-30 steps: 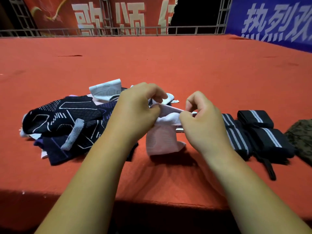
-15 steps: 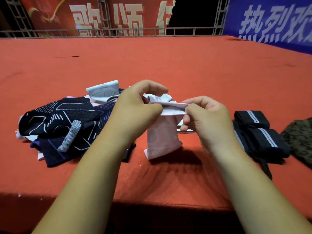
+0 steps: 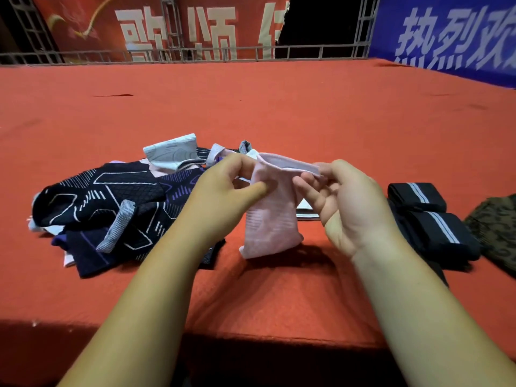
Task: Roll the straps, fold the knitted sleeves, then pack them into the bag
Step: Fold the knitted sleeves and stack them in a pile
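Pinching the pink knitted sleeve (image 3: 269, 219) by its top corners, the left hand (image 3: 223, 191) and the palm-up, half-curled right hand (image 3: 349, 208) are holding it over the red surface (image 3: 279, 107), dark sleeves (image 3: 111, 202) lying left of it, rolled straps (image 3: 430, 219) right.

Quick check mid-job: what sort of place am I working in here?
Probably an event stage: a red-carpeted platform, metal truss railing at its far edge, big red banner and blue banner behind.

Left of centre a pile of dark knitted sleeves (image 3: 111, 208) blocks the red table (image 3: 279, 107); rolled black straps (image 3: 430, 219) crowd the right. The far table lies open, as does the near strip.
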